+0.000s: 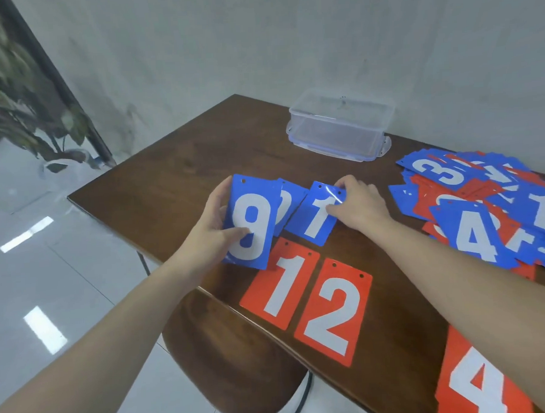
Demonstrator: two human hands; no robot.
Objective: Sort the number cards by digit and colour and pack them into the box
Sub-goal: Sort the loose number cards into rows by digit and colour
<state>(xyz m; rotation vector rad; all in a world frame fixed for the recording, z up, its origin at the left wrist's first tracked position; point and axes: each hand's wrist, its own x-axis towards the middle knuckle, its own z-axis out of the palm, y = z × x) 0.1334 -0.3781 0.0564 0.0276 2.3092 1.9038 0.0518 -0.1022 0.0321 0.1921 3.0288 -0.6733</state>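
My left hand (217, 227) grips a blue card with a 9 (253, 222), lifted off the table, thumb across the digit. Behind it a second blue card (291, 199) peeks out, its digit mostly hidden. My right hand (357, 204) pinches the top right corner of a blue 1 card (315, 218) lying on the table. In front of these lie a red 1 card (282, 288) and a red 2 card (333, 311), side by side. A red 4 card (478, 381) lies at the near right. The clear plastic box (339, 127) stands open at the back.
A loose heap of blue and red number cards (483, 206) covers the right side of the dark wooden table (176, 176). A brown chair seat (233, 348) sits under the table's near edge. The wall is close behind the box; a plant stands far left.
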